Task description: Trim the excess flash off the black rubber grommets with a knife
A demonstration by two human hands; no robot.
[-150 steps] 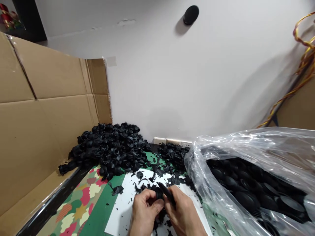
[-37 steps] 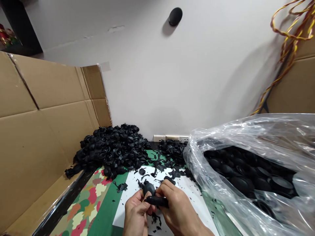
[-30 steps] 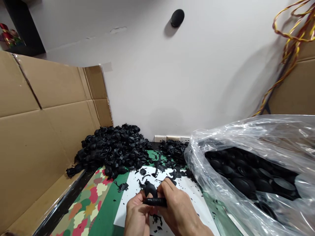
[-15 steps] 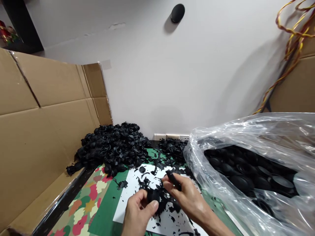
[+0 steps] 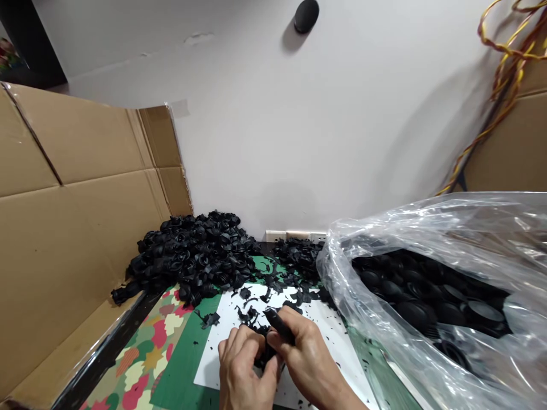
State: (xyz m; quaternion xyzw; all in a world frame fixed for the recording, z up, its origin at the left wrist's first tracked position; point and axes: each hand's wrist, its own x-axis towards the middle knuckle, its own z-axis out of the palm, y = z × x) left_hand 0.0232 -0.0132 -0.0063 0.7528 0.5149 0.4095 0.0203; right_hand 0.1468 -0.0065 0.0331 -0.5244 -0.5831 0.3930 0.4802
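Observation:
My left hand (image 5: 243, 373) is closed around a small black ribbed rubber part (image 5: 261, 357), mostly hidden between my fingers. My right hand (image 5: 305, 356) grips a slim black tool (image 5: 277, 323) whose tip points up and left over the part. Both hands meet above a white sheet (image 5: 222, 347) strewn with black rubber scraps (image 5: 252, 313).
A heap of black ribbed rubber parts (image 5: 192, 259) lies at the back left against a cardboard wall (image 5: 77, 216). A clear plastic bag (image 5: 431, 285) full of black round parts fills the right. A smaller scrap pile (image 5: 299, 256) sits by the wall sockets (image 5: 294, 234). Green patterned mat (image 5: 141, 364) underneath.
Half a second ago my hands were apart, the right one raised with the tool. Now they have come back together over the part, low on the white sheet.

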